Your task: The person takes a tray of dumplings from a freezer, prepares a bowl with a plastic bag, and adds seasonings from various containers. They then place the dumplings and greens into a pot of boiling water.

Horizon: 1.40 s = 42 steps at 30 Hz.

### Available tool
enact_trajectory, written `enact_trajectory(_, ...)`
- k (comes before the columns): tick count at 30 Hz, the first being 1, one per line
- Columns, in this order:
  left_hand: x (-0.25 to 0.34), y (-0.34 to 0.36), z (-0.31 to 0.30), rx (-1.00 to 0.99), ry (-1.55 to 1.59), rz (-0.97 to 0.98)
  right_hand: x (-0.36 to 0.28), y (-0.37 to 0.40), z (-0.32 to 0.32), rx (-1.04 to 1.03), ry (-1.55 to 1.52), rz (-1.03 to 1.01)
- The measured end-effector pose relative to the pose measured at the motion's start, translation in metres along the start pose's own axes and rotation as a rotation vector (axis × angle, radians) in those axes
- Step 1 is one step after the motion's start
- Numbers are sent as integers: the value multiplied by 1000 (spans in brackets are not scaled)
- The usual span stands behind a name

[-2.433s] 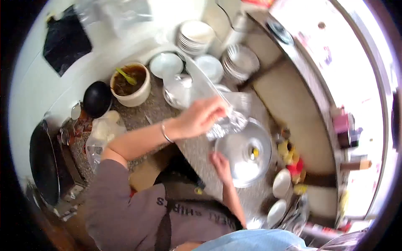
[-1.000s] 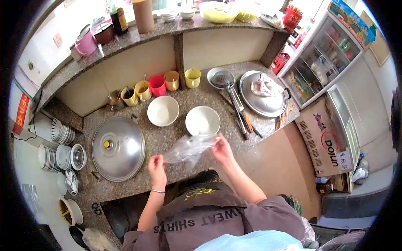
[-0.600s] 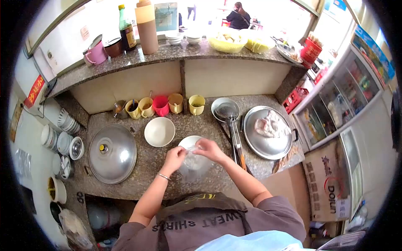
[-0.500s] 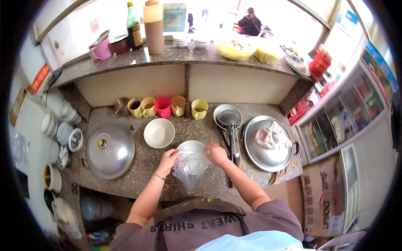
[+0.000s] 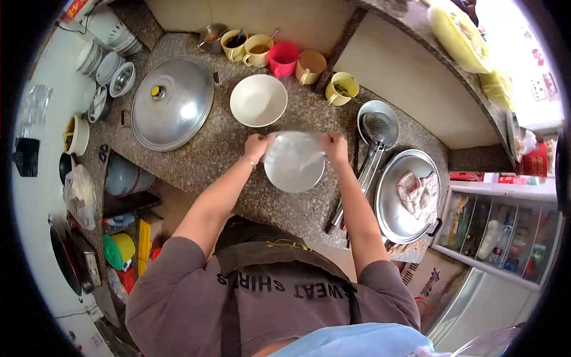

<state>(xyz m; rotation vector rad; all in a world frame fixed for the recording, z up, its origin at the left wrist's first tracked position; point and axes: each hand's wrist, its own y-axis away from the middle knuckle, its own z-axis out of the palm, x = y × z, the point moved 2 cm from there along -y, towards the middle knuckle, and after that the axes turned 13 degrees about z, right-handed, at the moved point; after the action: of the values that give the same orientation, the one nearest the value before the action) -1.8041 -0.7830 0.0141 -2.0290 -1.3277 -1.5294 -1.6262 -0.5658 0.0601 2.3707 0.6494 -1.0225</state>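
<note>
A clear plastic bag [image 5: 291, 143] is stretched between my two hands, over a white bowl [image 5: 294, 175] on the speckled stone counter. My left hand [image 5: 257, 147], with a bracelet at the wrist, is closed on the bag's left edge. On the other side, my right hand [image 5: 335, 147] pinches its right edge, slightly blurred. The bag's lower part is hard to tell from the bowl beneath it. Just behind my left hand sits a second, empty white bowl [image 5: 259, 100].
A domed metal lid [image 5: 172, 110] lies at the left. Several cups, among them a red one [image 5: 284, 59], line the back. Strainers [image 5: 377, 128] lie right of my right hand, beside another lid [image 5: 386, 196] with a cloth [image 5: 418, 193]. A raised shelf [image 5: 410, 44] crosses the back right.
The bag hung down in front of the bowl before; now it is spread across it, with my hands farther apart. The view has turned and tilted downward.
</note>
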Motion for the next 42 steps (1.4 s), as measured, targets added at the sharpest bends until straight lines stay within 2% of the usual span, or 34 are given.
enact_trajectory(1, -24, -14, 13, -21, 289, -33, -1, -14, 6, 2, 113, 54)
enact_trajectory(3, -12, -13, 16, -7, 353, -201, 15, -32, 21, -12, 221, 111)
enact_trajectory(4, -14, -12, 11, -4, 347, -215, 17, -34, 26, -34, 257, 122)
enact_trajectory(6, -7, -16, 0, -42, -391, -58, 26, -29, 25, -84, 368, 166)
enact_trajectory(7, -4, -15, -4, -50, -399, -54, 35, -22, 24, -80, 361, 175)
enact_trajectory(9, -4, 7, -11, -66, -341, 181, 61, 1, 17, -154, 369, 95)
enact_trajectory(10, -19, 11, -10, -74, -189, 152, 66, 14, 10, -154, 376, 106)
enact_trajectory(11, -19, 12, -16, -85, -189, 151, 73, 28, 5, -276, 139, 330)
enact_trajectory(12, -26, 20, -19, -211, 103, -182, 78, 43, 4, -398, -107, 557)
enact_trajectory(13, -28, 35, -23, -328, 394, -524, 82, 54, 1, -401, -107, 576)
enact_trajectory(14, -19, 46, -29, -406, 552, -580, 85, 63, -3, -453, -439, 665)
enact_trajectory(15, -18, 55, -31, -407, 552, -593, 86, 71, -5, -494, -775, 743)
enact_trajectory(17, -15, 62, -34, -447, 667, -408, 78, 83, -10, -506, -893, 716)
enact_trajectory(19, -15, 70, -43, -420, 700, -362, 70, 96, -15, -469, -888, 597)
enact_trajectory(21, -16, 79, -50, -398, 506, -240, 84, 105, -8, -471, -773, 561)
enact_trajectory(22, -17, 87, -49, -432, 409, -211, 88, 110, -4, -401, -365, 412)
enact_trajectory(23, -23, 94, -44, -517, 178, -57, 90, 116, 0, -323, 40, 257)
enact_trajectory(24, -25, 102, -40, -563, -85, 171, 93, 118, 10, -284, 230, 130)
enact_trajectory(25, -20, 108, -37, -598, -350, 403, 100, 117, 16, -281, 230, 132)
enact_trajectory(26, -31, 106, -34, -512, -468, 655, 99, 113, 17, -72, 358, -58)
enact_trajectory(27, -45, 97, -35, -511, -467, 663, 97, 109, 16, 142, 484, -248)
enact_trajectory(28, -45, 85, -39, -383, -370, 533, 90, 98, 7, 105, 346, -122)
enact_trajectory(29, -41, 76, -45, -257, -271, 403, 85, 92, -1, 115, 348, -124)
enact_trajectory(30, -38, 70, -55, -195, -213, 345, 83, 86, -10, 136, 243, -9)
enact_trajectory(31, -30, 67, -65, -198, -192, 335, 78, 82, -20, 154, 137, 103)
enact_trajectory(32, -26, 68, -74, -198, -153, 350, 51, 91, -31, 230, 43, 70)
enact_trajectory(35, -35, 79, -92, -146, -91, 345, 17, 100, -24, 277, -149, 106)
enact_trajectory(36, -42, 83, -95, -100, -66, 324, -5, 110, -11, 183, -276, 58)
enact_trajectory(37, -47, 85, -94, -100, -66, 335, -17, 116, 7, 68, -285, 100)
enact_trajectory(38, -52, 86, -91, -81, 1, 274, -15, 115, 33, -193, -367, 246)
enact_trajectory(39, -53, 87, -89, -61, 69, 214, -3, 110, 70, -377, -513, 290)
enact_trajectory(40, -42, 89, -87, -49, 62, 240, 2, 107, 94, -383, -397, 251)
enact_trajectory(41, -31, 85, -83, -46, 70, 254, -8, 113, 98, -246, -117, 137)
enact_trajectory(42, -21, 82, -80, -49, 113, 290, -10, 117, 99, -224, -108, 144)
